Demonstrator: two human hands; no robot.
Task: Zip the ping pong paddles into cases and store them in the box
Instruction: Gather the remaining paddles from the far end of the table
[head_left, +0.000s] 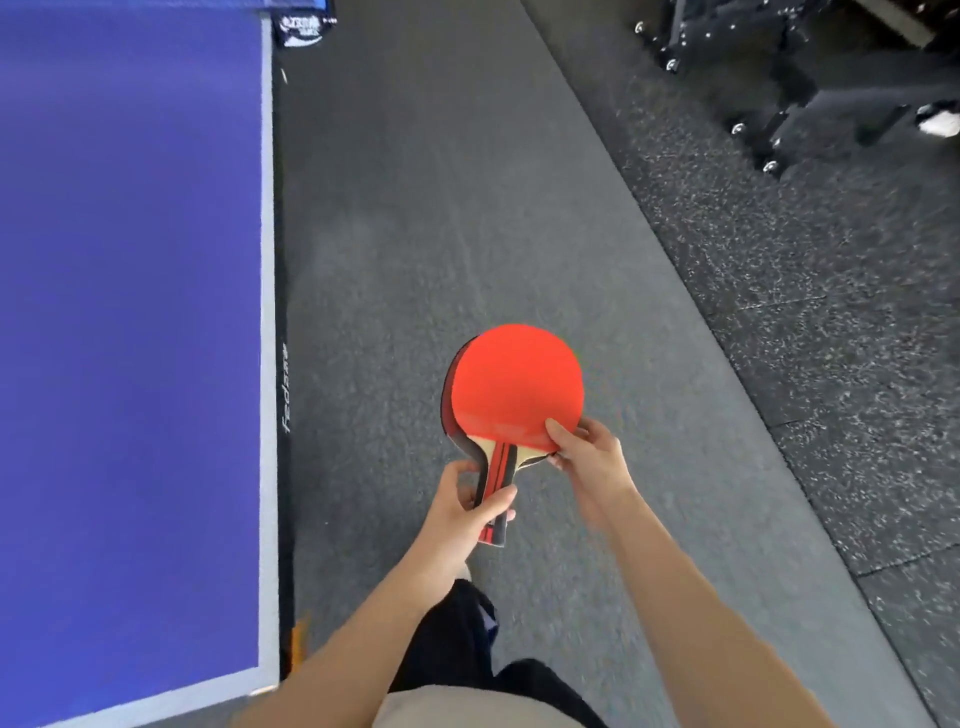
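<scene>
Table: a blue ping pong table (130, 312) runs well to the left of my left hand, and a grey floor mat (441, 208) lies below both hands.
Left hand (462, 514): fingers curled round the stacked handles, gripping both.
Paddles (517, 387): two, stacked red face up, held between my hands.
Handling: I judge them light and stiff, with tacky rubber; best held by the handles or rim.
Right hand (592, 462): thumb on top, pinching the blade's lower right edge.
Far right: black equipment (779, 78).

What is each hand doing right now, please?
Left hand: closed around the handles of the two stacked red-rubber wooden paddles.
Right hand: pinching the edge of their round blades.
</scene>
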